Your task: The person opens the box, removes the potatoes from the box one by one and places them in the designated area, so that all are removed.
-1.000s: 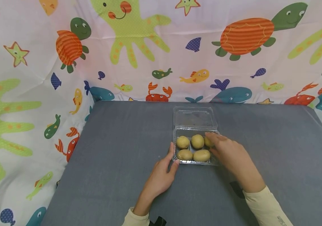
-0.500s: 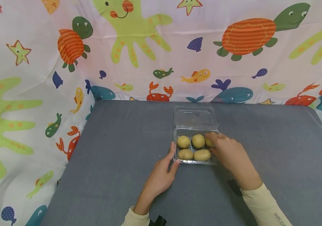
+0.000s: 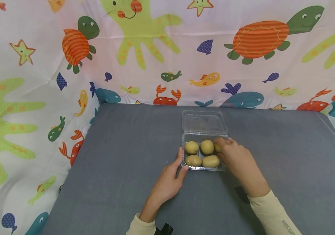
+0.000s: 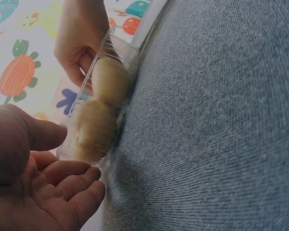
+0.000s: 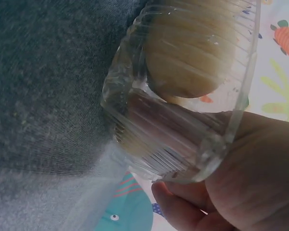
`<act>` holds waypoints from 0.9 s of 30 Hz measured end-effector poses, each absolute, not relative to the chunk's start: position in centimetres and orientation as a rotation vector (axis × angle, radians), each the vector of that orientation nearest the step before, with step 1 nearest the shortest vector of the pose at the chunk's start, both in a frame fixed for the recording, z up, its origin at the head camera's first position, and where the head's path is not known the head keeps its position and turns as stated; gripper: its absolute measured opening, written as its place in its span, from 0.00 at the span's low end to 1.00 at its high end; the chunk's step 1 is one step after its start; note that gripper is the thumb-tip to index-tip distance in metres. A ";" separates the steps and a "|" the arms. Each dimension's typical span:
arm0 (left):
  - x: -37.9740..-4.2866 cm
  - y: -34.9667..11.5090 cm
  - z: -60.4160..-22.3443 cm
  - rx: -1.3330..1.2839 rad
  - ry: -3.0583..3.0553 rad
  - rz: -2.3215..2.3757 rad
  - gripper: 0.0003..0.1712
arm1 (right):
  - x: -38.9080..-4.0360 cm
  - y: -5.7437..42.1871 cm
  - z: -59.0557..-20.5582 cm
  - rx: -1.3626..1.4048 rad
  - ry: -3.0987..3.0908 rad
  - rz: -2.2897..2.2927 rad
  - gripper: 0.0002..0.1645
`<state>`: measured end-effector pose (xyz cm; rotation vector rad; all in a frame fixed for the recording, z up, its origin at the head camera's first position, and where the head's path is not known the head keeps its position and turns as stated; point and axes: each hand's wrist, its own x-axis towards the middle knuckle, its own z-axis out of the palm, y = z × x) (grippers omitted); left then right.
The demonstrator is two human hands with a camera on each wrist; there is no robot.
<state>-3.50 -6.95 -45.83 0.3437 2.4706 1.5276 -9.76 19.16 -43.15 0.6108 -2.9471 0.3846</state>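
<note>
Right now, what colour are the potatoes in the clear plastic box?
The potatoes are pale yellowish tan; the head view shows it best.

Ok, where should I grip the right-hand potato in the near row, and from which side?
Probably across its middle, pinching the near and far sides, coming straight down from above. The oblong potato lies with its length running left to right, its left end touching or nearly touching the neighbouring potato, and the lid is open, leaving the top free.

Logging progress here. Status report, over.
Left hand touching box, near-left corner. Right hand on back-right potato. Four other potatoes visible. Lid folded back, out of the way.
</note>
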 end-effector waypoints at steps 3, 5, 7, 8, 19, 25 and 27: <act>-3.5 -6.9 -46.0 0.345 2.464 1.523 0.40 | -9.6 19.3 -43.4 0.595 -2.948 0.396 0.28; -3.5 -6.9 -46.1 0.344 2.467 1.518 0.40 | -9.6 19.3 -43.6 0.595 -2.942 0.411 0.28; -3.5 -6.9 -46.1 0.346 2.472 1.514 0.40 | -9.6 19.4 -43.6 0.598 -2.941 0.434 0.28; -3.6 -6.9 -46.1 0.347 2.475 1.512 0.40 | -9.6 19.5 -43.6 0.602 -2.943 0.442 0.28; -3.6 -6.8 -46.0 0.338 2.486 1.506 0.40 | -9.7 20.3 -43.2 0.665 -2.910 0.524 0.28; -3.6 -6.7 -46.0 0.347 2.493 1.509 0.39 | -9.6 20.8 -42.8 0.701 -2.885 0.556 0.28; -3.6 -6.7 -45.9 0.343 2.494 1.510 0.39 | -9.6 20.9 -42.6 0.712 -2.873 0.575 0.27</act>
